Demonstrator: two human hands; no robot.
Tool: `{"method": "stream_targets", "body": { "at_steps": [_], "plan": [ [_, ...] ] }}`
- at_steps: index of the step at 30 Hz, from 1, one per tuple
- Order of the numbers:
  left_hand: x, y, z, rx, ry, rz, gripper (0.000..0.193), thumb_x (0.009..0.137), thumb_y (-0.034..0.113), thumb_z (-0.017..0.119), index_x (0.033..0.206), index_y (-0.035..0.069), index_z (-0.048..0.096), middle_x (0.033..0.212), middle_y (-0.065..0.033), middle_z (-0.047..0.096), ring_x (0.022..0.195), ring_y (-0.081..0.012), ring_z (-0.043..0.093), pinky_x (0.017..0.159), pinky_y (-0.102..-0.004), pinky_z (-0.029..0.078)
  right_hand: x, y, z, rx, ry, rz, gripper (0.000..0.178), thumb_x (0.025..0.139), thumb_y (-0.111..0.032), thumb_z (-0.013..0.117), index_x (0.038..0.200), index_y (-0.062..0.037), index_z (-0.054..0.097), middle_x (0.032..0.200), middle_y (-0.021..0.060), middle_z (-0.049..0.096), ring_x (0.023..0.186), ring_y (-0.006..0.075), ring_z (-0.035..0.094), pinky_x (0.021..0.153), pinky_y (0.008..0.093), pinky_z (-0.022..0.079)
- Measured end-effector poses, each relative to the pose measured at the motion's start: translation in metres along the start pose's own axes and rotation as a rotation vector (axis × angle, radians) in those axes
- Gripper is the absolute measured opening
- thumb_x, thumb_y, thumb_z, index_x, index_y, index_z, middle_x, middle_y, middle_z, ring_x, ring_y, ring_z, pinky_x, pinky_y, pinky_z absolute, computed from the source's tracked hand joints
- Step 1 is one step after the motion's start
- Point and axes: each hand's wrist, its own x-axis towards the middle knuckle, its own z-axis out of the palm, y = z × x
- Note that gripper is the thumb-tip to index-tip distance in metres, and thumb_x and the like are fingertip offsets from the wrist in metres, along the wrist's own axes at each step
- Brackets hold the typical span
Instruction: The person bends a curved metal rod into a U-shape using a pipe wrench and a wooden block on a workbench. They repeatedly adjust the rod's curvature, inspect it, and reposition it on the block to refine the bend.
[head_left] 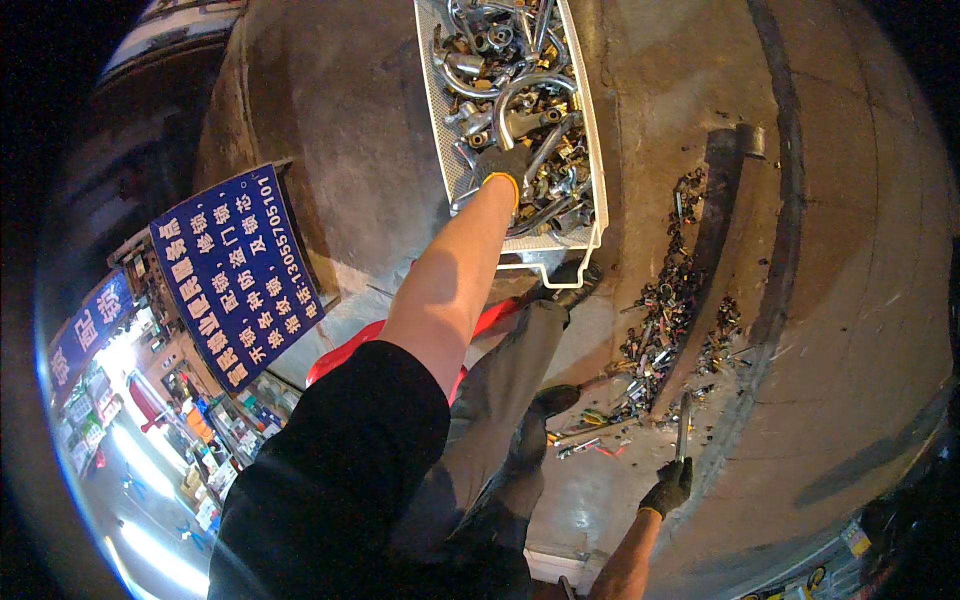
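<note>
My left hand (498, 165), in a dark glove with a yellow cuff, reaches into a white mesh basket (598, 170) at the top. It is among chrome taps and metal fittings, just below a curved chrome spout (535, 85). Its fingers are mostly hidden, so whether it grips anything does not show. At the lower right, my right hand (667, 488), also gloved, is closed round a narrow metal bar-like tool (685, 425). The bar points away from me, toward a heap of small metal pieces (655, 340) on the floor.
A long brown bar (715, 270) lies across the scrap heap, its far end topped by a short cylinder (753, 140). Something red (345, 352) shows beside my legs. On the left are a blue sign (238, 275) and a lit, cluttered stall (190, 420).
</note>
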Motion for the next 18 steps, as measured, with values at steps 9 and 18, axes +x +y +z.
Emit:
{"method": "stream_targets", "body": {
  "at_steps": [9,18],
  "plan": [
    [-0.146,0.022,-0.133,-0.047,0.054,0.577,0.047,0.103,0.043,0.056,0.129,0.004,0.060,0.120,-0.0286,0.068,0.109,-0.0451,0.067,0.091,-0.0538,0.052,0.016,-0.045,-0.002,0.020,-0.089,-0.130,0.038,0.100,-0.013,0.068,0.136,-0.0018,0.065,0.099,0.0051,0.070,0.078,0.0129,0.058,0.067,0.0302,0.050],
    [-0.354,0.010,-0.298,0.354,0.365,1.380,0.051,0.079,0.029,0.076,0.126,0.010,0.068,0.105,-0.0121,0.072,0.086,-0.0368,0.067,0.082,-0.0492,0.056,-0.131,-0.265,0.037,0.058,-0.837,-0.300,0.029,0.104,-0.021,0.064,0.125,-0.0022,0.069,0.102,0.0074,0.070,0.082,0.0139,0.065,0.070,0.0310,0.055]
  ]
}}
